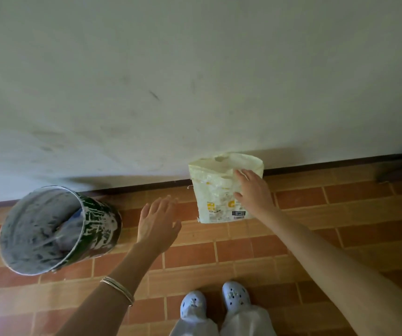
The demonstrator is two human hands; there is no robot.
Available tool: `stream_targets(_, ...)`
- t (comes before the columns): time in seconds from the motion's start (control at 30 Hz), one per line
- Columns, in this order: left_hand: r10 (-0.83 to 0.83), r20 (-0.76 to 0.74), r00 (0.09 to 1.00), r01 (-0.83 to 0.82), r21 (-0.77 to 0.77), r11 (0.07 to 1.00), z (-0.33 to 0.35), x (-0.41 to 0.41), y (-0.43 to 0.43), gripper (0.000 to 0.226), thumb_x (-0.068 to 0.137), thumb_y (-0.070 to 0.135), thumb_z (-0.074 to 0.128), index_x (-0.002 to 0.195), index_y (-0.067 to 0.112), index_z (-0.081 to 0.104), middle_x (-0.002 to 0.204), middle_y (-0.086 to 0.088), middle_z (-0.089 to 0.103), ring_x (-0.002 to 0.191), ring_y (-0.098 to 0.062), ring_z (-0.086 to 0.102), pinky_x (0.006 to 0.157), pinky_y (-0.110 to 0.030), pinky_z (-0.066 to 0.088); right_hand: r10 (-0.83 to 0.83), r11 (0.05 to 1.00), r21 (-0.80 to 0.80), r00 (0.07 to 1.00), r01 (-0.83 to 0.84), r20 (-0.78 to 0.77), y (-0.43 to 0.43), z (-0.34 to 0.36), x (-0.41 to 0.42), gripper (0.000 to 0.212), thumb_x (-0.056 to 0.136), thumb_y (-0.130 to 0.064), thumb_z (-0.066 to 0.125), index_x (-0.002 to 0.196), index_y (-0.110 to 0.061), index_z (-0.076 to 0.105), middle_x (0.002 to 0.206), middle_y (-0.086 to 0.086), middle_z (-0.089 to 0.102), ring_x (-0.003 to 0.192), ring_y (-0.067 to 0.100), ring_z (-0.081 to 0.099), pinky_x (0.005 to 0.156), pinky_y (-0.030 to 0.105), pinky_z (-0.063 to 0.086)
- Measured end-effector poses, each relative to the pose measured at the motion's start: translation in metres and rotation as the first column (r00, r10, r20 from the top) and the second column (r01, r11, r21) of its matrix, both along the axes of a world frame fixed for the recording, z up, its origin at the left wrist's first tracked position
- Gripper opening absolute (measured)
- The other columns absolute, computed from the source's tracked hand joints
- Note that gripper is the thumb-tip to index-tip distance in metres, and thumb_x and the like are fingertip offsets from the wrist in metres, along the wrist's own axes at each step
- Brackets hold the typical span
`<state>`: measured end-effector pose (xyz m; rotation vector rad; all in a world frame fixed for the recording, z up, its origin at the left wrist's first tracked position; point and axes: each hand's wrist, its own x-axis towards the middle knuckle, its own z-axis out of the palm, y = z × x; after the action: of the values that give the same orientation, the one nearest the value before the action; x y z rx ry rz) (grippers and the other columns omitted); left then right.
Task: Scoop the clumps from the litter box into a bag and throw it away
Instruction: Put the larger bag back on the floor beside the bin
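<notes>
Head view: both arms stretched out forward and down. The right hand (253, 190) has its fingers spread and pretty much straight, laid against the front of the crinkled pale-yellow plastic bag (217, 197), which stands on the red brick-tile floor (243, 251) against the wall. The left hand (158, 221) is flat and open, holding nothing, between the bag and a paint-spattered metal bucket (98, 221).

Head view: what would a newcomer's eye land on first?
The cream bag standing against the foot of the wall, centre-right, draws the eye, with the right hand spread on its side. At left, a paint-smeared bucket stands on the brick-tile floor; the left hand hovers open between them.
</notes>
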<state>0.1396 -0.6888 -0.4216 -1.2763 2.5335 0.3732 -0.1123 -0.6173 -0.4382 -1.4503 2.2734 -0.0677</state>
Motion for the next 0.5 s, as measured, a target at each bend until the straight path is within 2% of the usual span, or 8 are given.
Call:
stream_targets(0.2, 0.04, -0.037, 0.999, -0.043, -0.068, 0.997, 0.126, -0.002, 0.013, 0.061, 0.095, 0.048, 0.038, 0.15, 0.026, 0.018, 0.158, 0.003, 0.019, 0.145, -0.017, 0.015, 0.118, -0.041, 0.011, 0.136, 0.989, -0.058, 0.991, -0.136, -0.015, 0.015, 0.135, 0.01, 0.066, 0.09, -0.035, 0.056, 0.145, -0.015, 0.026, 0.148, 0.006, 0.035, 0.136, 0.021, 0.031, 0.11, 0.037, 0.028)
stream_targets(0.37, 0.083, -0.092, 0.992, -0.094, -0.129, 0.987, 0.239, 0.009, 0.043, 0.063, 0.094, 0.046, 0.043, 0.149, 0.025, 0.021, 0.158, 0.001, 0.017, 0.146, -0.021, 0.013, 0.116, -0.044, 0.011, 0.286, 0.945, -0.13, 0.951, -0.301, -0.118, 0.034, 0.254, 0.036, 0.062, 0.092, -0.035, 0.051, 0.146, -0.017, 0.024, 0.151, 0.005, 0.029, 0.141, 0.022, 0.021, 0.115, 0.039, 0.017)
stream_targets(0.5, 0.177, -0.185, 0.967, -0.21, -0.18, 0.961, 0.299, 0.031, 0.083, 0.06, 0.092, 0.043, 0.048, 0.146, 0.024, 0.031, 0.156, -0.002, 0.025, 0.144, -0.024, 0.018, 0.117, -0.047, 0.014, 0.426, 0.864, -0.189, 0.878, -0.467, -0.22, 0.054, 0.309, 0.072, 0.063, 0.092, -0.035, 0.049, 0.147, -0.018, 0.021, 0.154, 0.005, 0.023, 0.143, 0.023, 0.016, 0.116, 0.041, 0.01)
